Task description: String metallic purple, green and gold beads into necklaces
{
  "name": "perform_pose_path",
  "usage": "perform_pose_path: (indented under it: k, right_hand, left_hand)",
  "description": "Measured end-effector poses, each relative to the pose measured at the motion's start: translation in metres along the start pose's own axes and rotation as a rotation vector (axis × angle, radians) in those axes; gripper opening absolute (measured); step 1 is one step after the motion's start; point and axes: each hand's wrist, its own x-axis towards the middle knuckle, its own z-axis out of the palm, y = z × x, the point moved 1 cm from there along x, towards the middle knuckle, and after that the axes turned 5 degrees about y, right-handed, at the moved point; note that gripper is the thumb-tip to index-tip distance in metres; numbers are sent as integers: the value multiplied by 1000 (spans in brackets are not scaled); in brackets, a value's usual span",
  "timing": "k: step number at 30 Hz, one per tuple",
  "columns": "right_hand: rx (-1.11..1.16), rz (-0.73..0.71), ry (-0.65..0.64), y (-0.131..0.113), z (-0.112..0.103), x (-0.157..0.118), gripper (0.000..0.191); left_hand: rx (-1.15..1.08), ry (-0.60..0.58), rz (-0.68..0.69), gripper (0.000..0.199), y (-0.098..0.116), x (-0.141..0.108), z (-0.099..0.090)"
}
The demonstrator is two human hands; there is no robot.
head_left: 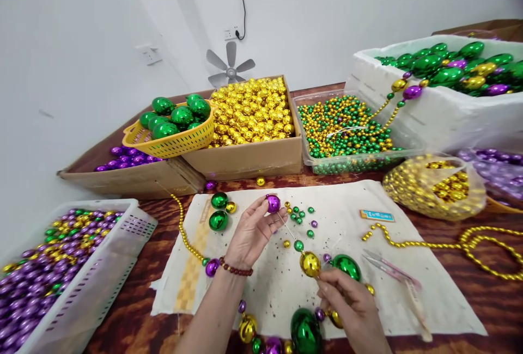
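Between the fingertips of my left hand (251, 231) is a shiny purple ball (273, 203). A thin string runs from it down to a small green bead (298, 246) and a larger gold ball (310, 263). My right hand (351, 302) pinches at the lower edge of the gold ball, by the string. Close to my right hand lie a large green ball (346, 268) and a strand of mixed beads with another big green ball (306, 331). Small loose green beads (299, 214) rest on the white cloth (347, 218) beyond my hands.
Pink-handled scissors (392, 269) and a gold bead string (437, 245) lie at the right. A white basket (118, 256) stands left. Behind are a yellow basket (175, 144), a cardboard box (253, 158), a clear tub (351, 163) and a foam box (388, 95).
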Motion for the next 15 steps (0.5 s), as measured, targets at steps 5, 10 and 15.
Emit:
perform_pose_path:
  k: [5,10,15]
  right_hand:
    - [26,11,-8,3,-1,-1,30]
    - [30,31,-3,4,-1,-1,29]
    - [37,42,-19,4,-1,0,30]
  left_hand:
    - [10,-5,7,24,-2,1,-1]
    - [17,-4,17,25,-3,3,-1]
    - [25,-11,20,24,-3,2,0]
